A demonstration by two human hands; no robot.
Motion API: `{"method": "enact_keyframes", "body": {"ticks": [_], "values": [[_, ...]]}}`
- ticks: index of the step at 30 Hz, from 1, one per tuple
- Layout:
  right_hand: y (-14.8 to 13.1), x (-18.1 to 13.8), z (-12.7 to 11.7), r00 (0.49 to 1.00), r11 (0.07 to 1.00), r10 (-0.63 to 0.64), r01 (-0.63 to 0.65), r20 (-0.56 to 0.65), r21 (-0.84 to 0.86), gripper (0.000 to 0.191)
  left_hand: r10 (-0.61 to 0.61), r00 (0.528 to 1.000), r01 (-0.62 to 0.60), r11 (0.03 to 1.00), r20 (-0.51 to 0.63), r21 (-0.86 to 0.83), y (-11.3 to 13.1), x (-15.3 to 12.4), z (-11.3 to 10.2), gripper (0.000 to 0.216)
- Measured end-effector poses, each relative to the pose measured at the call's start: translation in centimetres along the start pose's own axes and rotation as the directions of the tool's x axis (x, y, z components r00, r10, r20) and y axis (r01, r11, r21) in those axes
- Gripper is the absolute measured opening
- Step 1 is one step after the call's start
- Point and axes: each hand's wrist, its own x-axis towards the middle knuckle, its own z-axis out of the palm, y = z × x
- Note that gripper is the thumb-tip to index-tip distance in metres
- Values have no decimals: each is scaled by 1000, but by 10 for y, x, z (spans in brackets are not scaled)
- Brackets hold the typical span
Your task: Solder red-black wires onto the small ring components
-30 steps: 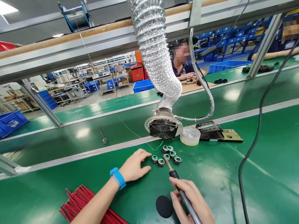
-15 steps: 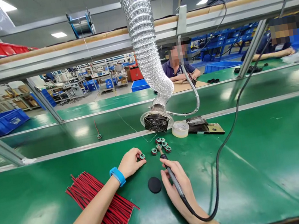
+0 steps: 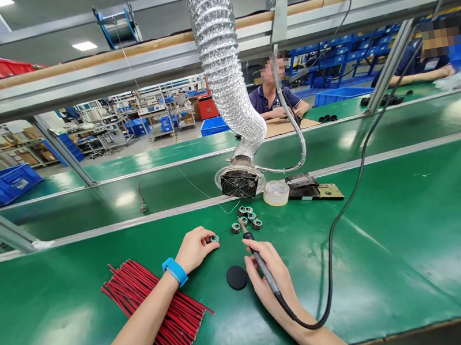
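Observation:
Between the thumb and fingers of my left hand [image 3: 194, 249] is a small round green-topped component [image 3: 214, 238], close to the mat. My right hand [image 3: 271, 274] is closed around a soldering iron [image 3: 264, 266] like a pen, its tip pointing away from me. Just beyond the tip sits a cluster of similar round components [image 3: 257, 223], with green tops and red-and-black sides. A black disc [image 3: 236, 277] lies flat between my hands. Under my left forearm spreads a bundle of red-and-black wires [image 3: 180, 326].
A fan [image 3: 239, 185] on a silver duct [image 3: 218, 52] hangs over the bench. Behind the components are a tape roll [image 3: 276, 193] and a metal-and-black device [image 3: 314, 188]. The iron's cable [image 3: 333, 243] loops at right. Two people sit across the bench.
My left hand has shifted slightly left with the round component held in it. The soldering iron has moved a little left in my right hand. The whole view has tilted slightly.

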Motion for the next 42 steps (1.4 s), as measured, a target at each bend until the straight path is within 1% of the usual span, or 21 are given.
{"method": "enact_keyframes", "body": {"ticks": [3, 5, 8, 11, 14, 16, 18, 20, 22, 23, 24, 25, 27, 28, 30, 33, 36, 38, 40, 42], "values": [[0, 0, -1, 1000, 1000, 5, -5, 6, 4, 28, 11, 1000, -11, 1000, 2, -21, 6, -3, -1, 19], [-1, 0, -1, 1000, 1000, 11, -11, 2, 7, 29, 19, 1000, -18, 999, 6, -41, 17, -10, -3, 19], [-3, 1, -3, 1000, 1000, 11, -11, -23, 2, 29, 55, 998, -51, 993, 32, -103, 40, -28, -4, 20], [-4, 1, -3, 999, 1000, 16, -16, -38, -3, 29, 97, 991, -82, 986, 96, -147, 58, -49, 2, 18], [-4, 0, -2, 1000, 1000, 23, -23, -21, 6, 29, 89, 988, -71, 988, 128, -137, 63, -61, 14, 15], [-3, 0, -2, 1000, 1000, 22, -22, -5, 11, 29, 73, 990, -56, 989, 121, -140, 62, -64, 22, 14], [-2, -1, -2, 1000, 1000, 19, -20, 9, 15, 29, 55, 992, -36, 987, 115, -159, 61, -64, 25, 14], [-2, -2, -2, 999, 999, 21, -22, 30, 25, 30, 33, 993, -11, 983, 116, -183, 60, -63, 20, 23], [-2, -2, -3, 999, 999, 24, -25, 47, 30, 30, 13, 993, 10, 982, 119, -190, 58, -65, 7, 39], [-2, -3, -3, 998, 999, 23, -24, 51, 29, 30, 12, 992, 11, 984, 126, -179, 57, -67, -2, 41], [-2, -3, -3, 998, 999, 21, -23, 51, 27, 29, 18, 990, 5, 987, 143, -158, 56, -70, -12, 37], [-2, -3, -3, 999, 999, 21, -23, 49, 27, 29, 30, 984, -7, 992, 175, -129, 54, -74, -22, 28], [-2, -3, -2, 998, 999, 27, -29, 49, 37, 29, 54, 961, -40, 998, 273, -58, 50, -83, -37, 10], [-3, -3, -2, 998, 998, 32, -34, 53, 44, 29, 59, 945, -55, 998, 323, -24, 48, -88, -42, 9], [-4, -2, -2, 997, 998, 40, -43, 63, 53, 28, 49, 920, -63, 998, 388, 25, 45, -96, -45, 11], [-4, -2, -2, 998, 998, 27, -30, 65, 54, 27, 46, 906, -75, 996, 420, 54, 43, -104, -38, 17], [-4, -2, -2, 999, 998, 3, -6, 50, 59, 27, 77, 905, -119, 990, 419, 73, 44, -106, -32, 16], [-3, -2, -2, 999, 998, -8, 6, 42, 61, 28, 92, 915, -125, 990, 392, 61, 46, -106, -31, 16], [-3, -2, -2, 999, 998, -24, 21, 37, 66, 29, 80, 940, -85, 996, 333, 0, 48, -104, -30, 17], [-4, -2, -2, 998, 995, -43, 39, 39, 89, 30, 33, 969, -7, 994, 244, -105, 51, -101, -25, 18]]}}
